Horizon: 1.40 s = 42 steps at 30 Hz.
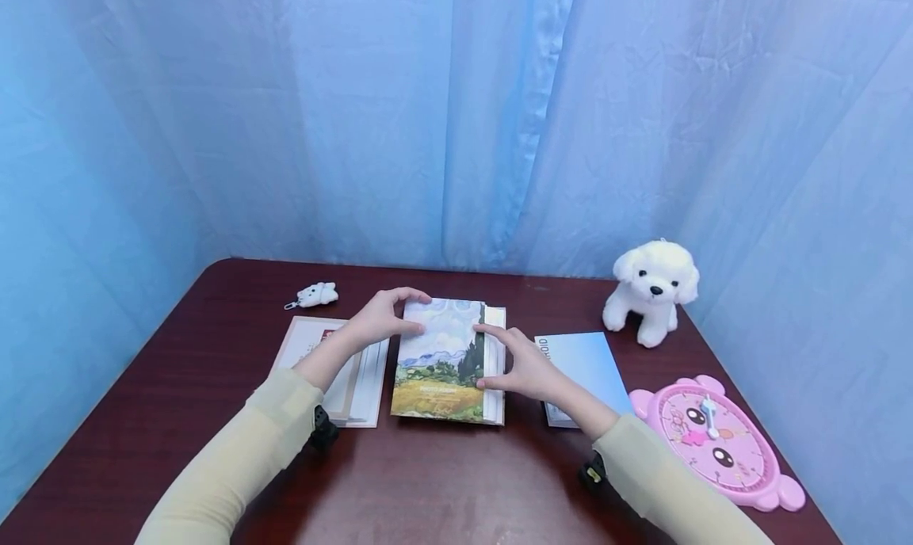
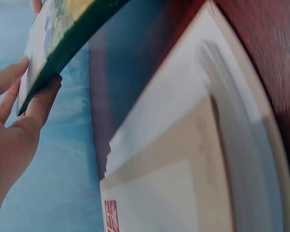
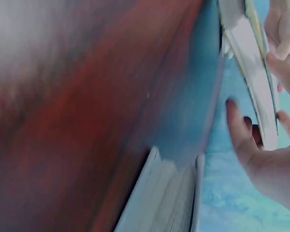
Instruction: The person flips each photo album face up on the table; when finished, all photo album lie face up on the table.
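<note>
A photo album (image 1: 438, 371) with a painted landscape cover lies between both hands, its white page edges showing along the right side. My left hand (image 1: 385, 319) grips its left side near the top, one fingertip on the cover. In the left wrist view, the album's dark green spine (image 2: 63, 58) rests between the fingers and thumb. Along the right side, my right hand (image 1: 524, 363) holds the album, with two fingertips on the cover's right part. In the right wrist view, other fingers (image 3: 239, 128) reach below the page block (image 3: 253, 72). The album appears raised off the table.
Left of the album lies a beige-and-white book (image 1: 371, 386); a blue-white book (image 1: 588, 363) lies to its right. A small white plush keychain (image 1: 317, 294) is at the back left. At the right are a white plush dog (image 1: 652, 291) and a pink toy clock (image 1: 742, 450).
</note>
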Tool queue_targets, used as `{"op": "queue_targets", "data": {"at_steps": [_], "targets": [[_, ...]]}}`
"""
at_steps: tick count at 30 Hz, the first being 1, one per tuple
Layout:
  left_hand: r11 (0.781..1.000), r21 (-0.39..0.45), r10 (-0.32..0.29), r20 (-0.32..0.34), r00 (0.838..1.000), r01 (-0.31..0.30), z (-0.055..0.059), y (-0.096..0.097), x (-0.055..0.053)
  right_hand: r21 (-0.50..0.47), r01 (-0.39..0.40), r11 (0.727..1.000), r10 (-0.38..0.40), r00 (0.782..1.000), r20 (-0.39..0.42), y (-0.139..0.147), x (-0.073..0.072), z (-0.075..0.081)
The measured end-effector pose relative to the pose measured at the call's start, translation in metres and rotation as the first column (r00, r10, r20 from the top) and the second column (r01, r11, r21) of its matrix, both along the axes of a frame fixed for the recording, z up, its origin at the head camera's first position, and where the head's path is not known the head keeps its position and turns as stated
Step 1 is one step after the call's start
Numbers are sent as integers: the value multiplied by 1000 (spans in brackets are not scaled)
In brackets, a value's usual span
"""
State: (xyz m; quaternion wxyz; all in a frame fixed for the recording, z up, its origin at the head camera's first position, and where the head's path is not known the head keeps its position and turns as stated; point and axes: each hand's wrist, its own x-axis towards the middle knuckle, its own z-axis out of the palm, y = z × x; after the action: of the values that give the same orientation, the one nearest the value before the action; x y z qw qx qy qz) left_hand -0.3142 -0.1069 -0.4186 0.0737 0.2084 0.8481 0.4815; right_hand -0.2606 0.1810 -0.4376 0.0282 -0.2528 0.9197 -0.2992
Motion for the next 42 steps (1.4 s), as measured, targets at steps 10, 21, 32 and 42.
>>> {"op": "queue_targets", "data": {"at_steps": [10,21,32,42], "targets": [[995,-79,-59,-13,998,58,-10,-6,-4,134,-51,990,45,998,46,3,-12,-5],[990,-117,-73,33,997,76,-20,-10,-6,193,-128,973,106,987,121,1,-18,-9],[984,-151,-85,81,993,96,-25,-15,-7,277,-110,955,86,992,97,-1,-16,-12],[971,-213,-113,2,994,111,-28,-17,-7,219,-112,969,100,993,64,9,-13,-8]]}}
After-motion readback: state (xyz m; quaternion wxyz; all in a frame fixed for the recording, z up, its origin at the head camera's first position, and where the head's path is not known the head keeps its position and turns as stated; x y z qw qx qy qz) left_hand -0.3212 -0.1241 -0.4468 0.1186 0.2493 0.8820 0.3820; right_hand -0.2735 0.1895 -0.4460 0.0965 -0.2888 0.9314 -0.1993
